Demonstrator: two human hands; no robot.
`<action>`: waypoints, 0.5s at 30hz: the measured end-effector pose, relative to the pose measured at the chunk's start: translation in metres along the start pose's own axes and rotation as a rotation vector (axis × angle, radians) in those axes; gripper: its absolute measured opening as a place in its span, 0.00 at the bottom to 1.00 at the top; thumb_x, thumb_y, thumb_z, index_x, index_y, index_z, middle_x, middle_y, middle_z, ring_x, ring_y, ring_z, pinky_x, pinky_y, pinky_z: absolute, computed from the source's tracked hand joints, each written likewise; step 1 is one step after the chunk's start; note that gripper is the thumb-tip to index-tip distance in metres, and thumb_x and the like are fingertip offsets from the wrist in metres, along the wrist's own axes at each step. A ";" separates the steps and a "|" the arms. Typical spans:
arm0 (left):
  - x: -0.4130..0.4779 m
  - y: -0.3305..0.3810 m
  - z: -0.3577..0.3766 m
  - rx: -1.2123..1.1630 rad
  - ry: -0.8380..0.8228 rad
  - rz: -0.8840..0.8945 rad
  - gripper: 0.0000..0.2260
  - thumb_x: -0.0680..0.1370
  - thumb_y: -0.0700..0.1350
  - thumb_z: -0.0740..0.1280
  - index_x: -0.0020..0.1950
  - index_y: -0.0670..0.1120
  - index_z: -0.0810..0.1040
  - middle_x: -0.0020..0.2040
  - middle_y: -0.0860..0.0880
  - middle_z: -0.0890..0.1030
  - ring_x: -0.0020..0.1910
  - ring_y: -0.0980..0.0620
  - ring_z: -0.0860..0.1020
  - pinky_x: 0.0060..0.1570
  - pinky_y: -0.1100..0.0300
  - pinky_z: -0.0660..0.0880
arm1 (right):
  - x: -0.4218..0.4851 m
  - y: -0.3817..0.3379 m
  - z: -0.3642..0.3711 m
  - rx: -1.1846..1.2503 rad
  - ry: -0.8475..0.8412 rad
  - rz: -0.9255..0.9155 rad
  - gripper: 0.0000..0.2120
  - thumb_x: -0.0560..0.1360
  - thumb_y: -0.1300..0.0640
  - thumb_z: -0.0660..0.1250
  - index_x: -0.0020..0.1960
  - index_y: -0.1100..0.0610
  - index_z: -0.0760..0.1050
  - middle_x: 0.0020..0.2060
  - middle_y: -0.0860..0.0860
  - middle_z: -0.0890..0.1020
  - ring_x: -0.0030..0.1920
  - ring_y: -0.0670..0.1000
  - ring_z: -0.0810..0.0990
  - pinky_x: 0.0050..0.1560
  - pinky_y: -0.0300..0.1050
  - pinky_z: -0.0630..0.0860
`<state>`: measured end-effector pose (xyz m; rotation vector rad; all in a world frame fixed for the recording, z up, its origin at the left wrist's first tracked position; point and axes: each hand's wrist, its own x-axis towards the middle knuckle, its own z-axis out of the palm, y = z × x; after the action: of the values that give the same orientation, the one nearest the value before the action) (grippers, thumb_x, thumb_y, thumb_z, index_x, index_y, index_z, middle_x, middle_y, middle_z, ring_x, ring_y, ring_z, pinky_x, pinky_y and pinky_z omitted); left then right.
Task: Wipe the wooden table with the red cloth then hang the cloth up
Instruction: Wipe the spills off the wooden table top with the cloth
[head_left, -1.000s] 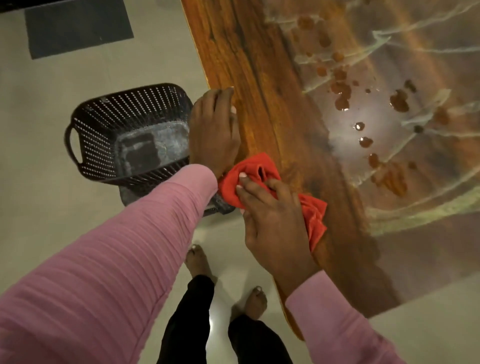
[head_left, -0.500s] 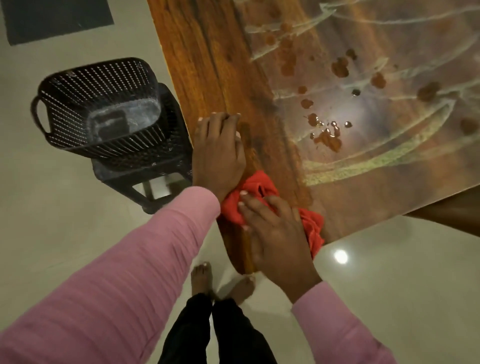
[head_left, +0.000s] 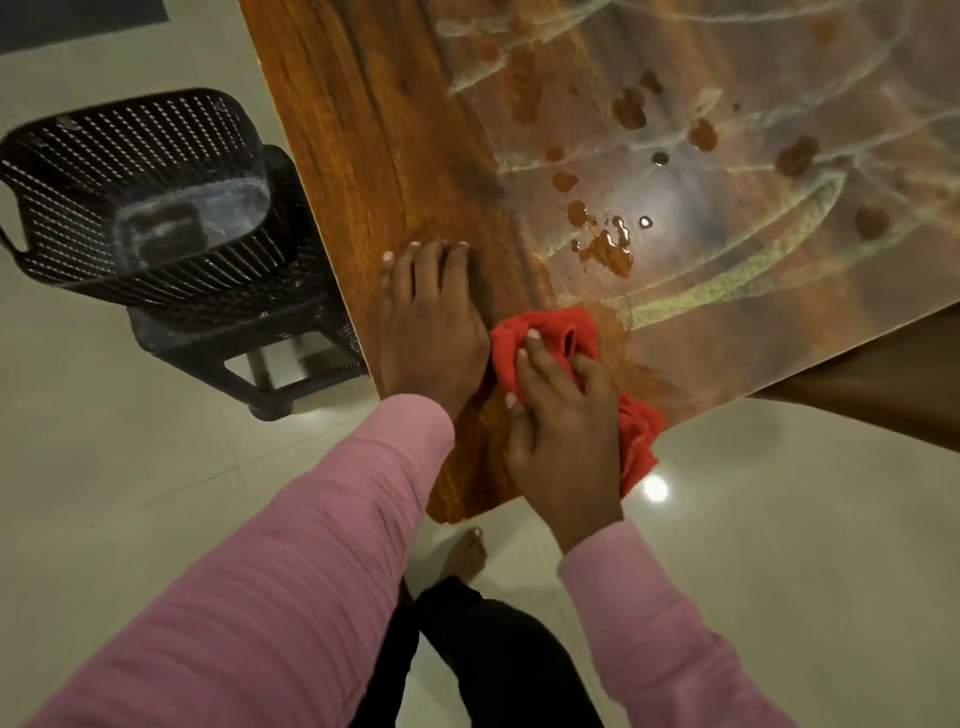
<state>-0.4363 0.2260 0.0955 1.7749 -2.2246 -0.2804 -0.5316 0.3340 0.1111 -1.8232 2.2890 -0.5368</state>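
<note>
- Red cloth (head_left: 558, 332): bunched on the wooden bench (head_left: 374, 130) near its nearest corner, with one fold hanging past the bench edge on the right.
- Right grip (head_left: 561, 441): clenched on the red cloth, with bent fingers (head_left: 535, 364) dug into the folds and the palm bearing down on the fabric.
- Left grip (head_left: 428, 322): released and holding nothing. It lies flat on the bench with straight fingers, close to the bench's left edge. Its inner side lies against the cloth.
- Brown spill (head_left: 608, 249): a puddle with scattered droplets on the glossy bench top, beyond the cloth and apart from it. Pale curved streaks cross the same surface.
- Black basket (head_left: 156, 98): perforated plastic, standing on a black stool (head_left: 249, 364) just beside the bench's left edge.
- Pink sleeves (head_left: 291, 571): ribbed knit, covering both forearms to the wrist.
- Floor (head_left: 779, 519): pale glossy tile showing one bright lamp reflection. A bare foot (head_left: 465, 556) and dark trousers stand below the bench corner, and a dark mat (head_left: 78, 21) lies at the upper left.
</note>
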 end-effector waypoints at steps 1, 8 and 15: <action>0.001 0.001 0.000 0.015 0.001 0.000 0.22 0.78 0.48 0.51 0.71 0.46 0.67 0.70 0.44 0.70 0.72 0.42 0.64 0.75 0.45 0.54 | -0.005 -0.001 0.000 -0.018 -0.016 -0.035 0.19 0.76 0.57 0.63 0.66 0.57 0.74 0.66 0.51 0.75 0.60 0.60 0.71 0.60 0.53 0.69; 0.001 0.002 0.002 -0.022 -0.004 0.005 0.19 0.78 0.48 0.54 0.67 0.46 0.72 0.66 0.43 0.71 0.67 0.41 0.67 0.73 0.46 0.56 | 0.034 0.084 -0.026 -0.050 0.018 0.046 0.18 0.77 0.57 0.61 0.67 0.59 0.73 0.67 0.52 0.74 0.63 0.62 0.71 0.65 0.57 0.66; 0.002 0.005 0.003 -0.044 0.011 0.027 0.17 0.78 0.45 0.55 0.65 0.44 0.73 0.64 0.42 0.71 0.65 0.41 0.67 0.72 0.43 0.57 | 0.036 0.078 -0.026 0.010 0.112 0.097 0.19 0.74 0.63 0.66 0.64 0.61 0.75 0.64 0.54 0.77 0.57 0.63 0.72 0.64 0.52 0.65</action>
<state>-0.4419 0.2253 0.0942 1.7178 -2.2159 -0.3106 -0.6202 0.3190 0.1085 -1.7076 2.4274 -0.6485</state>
